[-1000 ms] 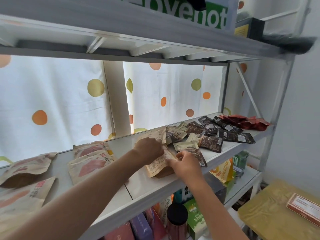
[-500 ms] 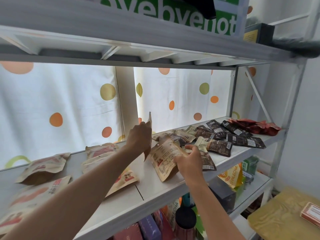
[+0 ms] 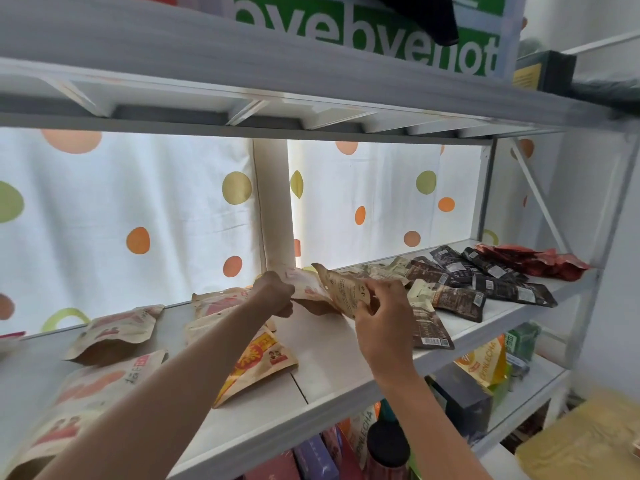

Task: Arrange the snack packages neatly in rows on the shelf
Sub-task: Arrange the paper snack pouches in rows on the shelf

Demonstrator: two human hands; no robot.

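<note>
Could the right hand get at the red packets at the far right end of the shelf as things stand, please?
Probably not at once: the right hand holds a kraft pouch, and dark packets lie between it and the red packets.

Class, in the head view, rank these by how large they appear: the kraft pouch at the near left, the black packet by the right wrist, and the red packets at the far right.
1. Kraft pouch, though it lies nearest the camera, which inflates it.
2. Red packets, taken as a pile.
3. Black packet.

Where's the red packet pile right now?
Head view: the red packets lie at the shelf's far right end, just right of the black packets.
</note>
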